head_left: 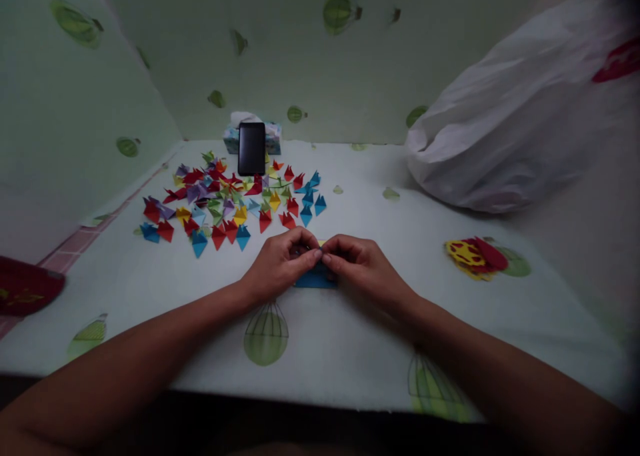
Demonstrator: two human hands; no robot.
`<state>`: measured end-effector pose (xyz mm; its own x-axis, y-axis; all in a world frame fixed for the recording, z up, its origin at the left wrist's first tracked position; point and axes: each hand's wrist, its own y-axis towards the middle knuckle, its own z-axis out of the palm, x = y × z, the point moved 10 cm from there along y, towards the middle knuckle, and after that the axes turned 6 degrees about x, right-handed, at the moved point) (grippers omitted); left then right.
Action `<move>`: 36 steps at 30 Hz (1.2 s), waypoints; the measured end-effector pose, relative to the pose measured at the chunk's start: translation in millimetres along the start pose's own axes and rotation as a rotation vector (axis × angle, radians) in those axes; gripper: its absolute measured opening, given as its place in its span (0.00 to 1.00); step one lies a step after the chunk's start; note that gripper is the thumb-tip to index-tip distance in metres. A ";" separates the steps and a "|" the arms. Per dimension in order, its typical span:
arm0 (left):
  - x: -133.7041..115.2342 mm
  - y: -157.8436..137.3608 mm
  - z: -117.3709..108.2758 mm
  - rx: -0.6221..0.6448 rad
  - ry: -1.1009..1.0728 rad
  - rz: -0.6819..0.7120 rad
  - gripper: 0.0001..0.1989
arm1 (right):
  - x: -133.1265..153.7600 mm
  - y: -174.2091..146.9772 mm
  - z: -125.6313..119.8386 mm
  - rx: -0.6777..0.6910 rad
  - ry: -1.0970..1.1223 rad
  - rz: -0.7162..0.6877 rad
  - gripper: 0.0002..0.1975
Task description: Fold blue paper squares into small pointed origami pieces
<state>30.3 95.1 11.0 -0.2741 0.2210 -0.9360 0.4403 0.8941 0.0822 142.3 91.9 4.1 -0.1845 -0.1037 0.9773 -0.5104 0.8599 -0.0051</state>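
My left hand (285,259) and my right hand (363,263) meet at the middle of the table, thumbs and forefingers pinched together tip to tip. Between the fingertips is a small blue piece of paper (321,248), mostly hidden by them. Right below my hands lies a stack of blue paper (315,281), with a bit of yellow showing behind the fingertips. Beyond my left hand spread many folded paper cranes (219,236) in red, blue, yellow, green and purple.
A black phone (251,149) leans on a tissue box (273,138) at the back. To the right are yellow and red cut-out shapes (467,255) and a big white plastic bag (490,136). A dark red object (30,286) sits at the left edge. Walls enclose the table's back and left.
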 end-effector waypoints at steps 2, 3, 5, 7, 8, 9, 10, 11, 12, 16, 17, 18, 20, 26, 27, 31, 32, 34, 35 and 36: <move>-0.6 0.1 0.0 0.001 0.001 0.002 0.09 | -0.7 -0.1 -0.3 -0.001 -0.003 0.000 0.08; -1.0 0.1 0.2 0.003 -0.001 0.005 0.09 | -1.0 -0.2 -0.5 -0.002 -0.001 0.000 0.08; -1.1 0.1 1.0 0.010 -0.009 0.007 0.09 | -1.8 -0.3 -0.6 -0.001 0.009 0.002 0.09; -0.4 0.0 1.6 0.012 -0.013 0.004 0.09 | -1.9 -0.2 -0.7 -0.001 0.010 0.001 0.09; 0.1 -0.1 1.6 0.011 -0.014 0.002 0.09 | -1.9 -0.1 -0.6 -0.001 0.008 0.000 0.09; 0.4 -0.2 1.3 0.006 -0.015 0.002 0.09 | -2.0 0.0 -0.4 0.000 0.008 0.000 0.09; 0.9 -0.2 1.1 0.002 -0.016 0.000 0.09 | -2.1 0.1 -0.3 0.001 0.009 0.000 0.09; 1.3 -0.3 0.9 -0.001 -0.017 -0.001 0.09 | -2.3 0.2 0.0 0.003 0.015 0.001 0.09; 1.5 -0.3 0.7 -0.003 -0.017 0.000 0.08 | -2.7 0.3 0.4 0.006 0.023 0.003 0.09; 0.7 -0.1 0.9 0.008 -0.025 0.013 0.09 | -2.1 0.3 1.0 0.010 0.031 -0.002 0.09; 0.4 0.0 0.9 0.011 -0.026 0.014 0.10 | -1.7 0.2 0.8 0.008 0.027 -0.005 0.09; 0.3 0.1 0.9 0.013 -0.022 0.014 0.10 | -1.4 0.2 0.6 0.005 0.022 -0.007 0.09; -0.2 0.1 0.3 0.008 -0.002 0.012 0.11 | -1.4 0.1 0.8 0.008 0.016 -0.003 0.09; -1.4 -1.0 0.7 0.006 0.016 0.010 0.09 | -1.3 0.3 0.6 0.003 0.006 -0.008 0.09; -1.5 -1.1 0.4 0.003 0.017 0.011 0.09 | -1.3 0.6 0.5 0.000 0.003 -0.012 0.09; -0.9 -0.8 -1.1 -0.010 0.025 0.010 0.08 | -1.2 1.6 0.4 0.000 -0.019 -0.019 0.08; -1.1 -0.6 -1.1 -0.011 0.029 0.011 0.08 | -0.8 1.6 0.2 -0.001 -0.025 -0.020 0.08; -1.9 -0.4 -1.0 -0.011 0.036 0.011 0.08 | 0.1 1.2 -0.4 -0.005 -0.032 -0.021 0.08; -2.3 -0.5 -0.8 -0.009 0.037 0.010 0.08 | 0.8 0.9 -0.5 -0.005 -0.034 -0.024 0.08; -2.5 -0.7 -0.4 -0.006 0.035 0.005 0.09 | 1.7 0.7 -0.5 -0.005 -0.036 -0.029 0.08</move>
<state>30.4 94.1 13.4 -0.3018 0.2391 -0.9229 0.4370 0.8950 0.0890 142.0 92.5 5.9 -0.2001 -0.1462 0.9688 -0.5114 0.8590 0.0240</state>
